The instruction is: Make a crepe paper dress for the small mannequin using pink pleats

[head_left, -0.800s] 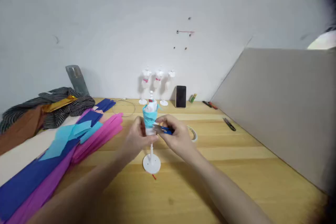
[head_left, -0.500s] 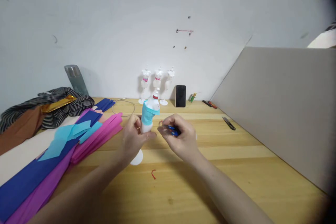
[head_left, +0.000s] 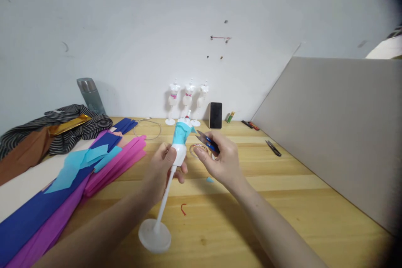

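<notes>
My left hand (head_left: 166, 163) is closed around the hips of a small white dress-form mannequin (head_left: 179, 155), tilted with its round base toward me. Light-blue crepe paper (head_left: 182, 133) wraps its torso, a loose corner sticking out to the right, and a bit of red shows at its neck. In my right hand (head_left: 221, 157) is a pair of blue-handled thread snips (head_left: 210, 141), blades parted and pointing left near that loose corner. Beneath them, rings of coiled wire or tape (head_left: 199, 150) show partly behind my fingers. A blue paper scrap (head_left: 210, 179) and a red strip (head_left: 183, 209) lie on the table.
Three more mannequins (head_left: 187, 96) stand by the wall, beside a phone (head_left: 215, 115) and a small green-and-gold item (head_left: 230, 117). Coloured crepe sheets (head_left: 78, 167), striped cloth (head_left: 94, 125) and a bottle (head_left: 91, 94) are at left. Another dark cutter (head_left: 273, 148) lies right, near a white panel (head_left: 329, 125).
The mannequin has tipped, its stem and base now showing toward me. The snips have turned so their parted blades show near the paper's edge. A blue scrap now shows on the table.
</notes>
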### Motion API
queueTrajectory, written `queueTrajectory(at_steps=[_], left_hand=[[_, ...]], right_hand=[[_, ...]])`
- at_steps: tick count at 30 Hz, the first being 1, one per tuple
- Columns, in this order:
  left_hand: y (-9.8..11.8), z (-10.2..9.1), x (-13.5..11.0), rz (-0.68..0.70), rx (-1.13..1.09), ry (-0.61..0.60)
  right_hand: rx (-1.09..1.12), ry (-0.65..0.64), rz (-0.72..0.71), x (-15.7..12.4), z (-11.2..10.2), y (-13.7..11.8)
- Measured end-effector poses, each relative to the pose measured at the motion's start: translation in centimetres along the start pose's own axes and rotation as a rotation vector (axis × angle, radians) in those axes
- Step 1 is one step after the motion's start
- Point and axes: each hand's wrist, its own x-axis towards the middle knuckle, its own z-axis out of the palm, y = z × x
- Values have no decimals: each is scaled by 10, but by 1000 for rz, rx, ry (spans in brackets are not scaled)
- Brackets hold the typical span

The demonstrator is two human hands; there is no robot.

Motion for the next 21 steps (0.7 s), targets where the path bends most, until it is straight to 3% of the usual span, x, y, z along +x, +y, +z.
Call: queueTrajectory(at_steps=[3,8,12,21], left_hand=[[-8,2,0,17,52,50],[-14,8,-6,33,169,75],[-12,10,-9,22,208,74],[-12,9,-10,9,221,80]], right_hand=[[-47,152,-88,-4,4,4],[-127,236,-211,-9,8,9],[-147,250,-269,-7,6,6],[-118,241,-250,-6,5,4]])
